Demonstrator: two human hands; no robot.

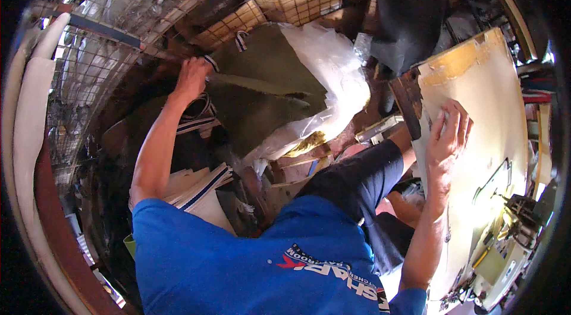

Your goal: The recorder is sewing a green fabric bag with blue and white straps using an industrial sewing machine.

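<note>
My left hand (193, 79) is raised on the left, its fingers closed at the edge of a dark olive cloth piece (256, 77). A small striped loop shows right by these fingers, and another stands at the cloth's far edge. The cloth lies over a clear plastic wrapping (342, 77). On the right, my right hand (449, 141) rests with bent, slightly parted fingers on a worn cream tabletop (476, 89). Nothing shows in its grasp. A sewing machine (520, 220) with a lit lamp stands at the near right of this tabletop.
A wire mesh (113, 47) runs along the left and far side. Cream cloth pieces with a striped edge (202, 193) lie near my left elbow. Behind the tabletop hangs a black sheet (410, 11). A cream fabric roll (33, 113) stands at the far left.
</note>
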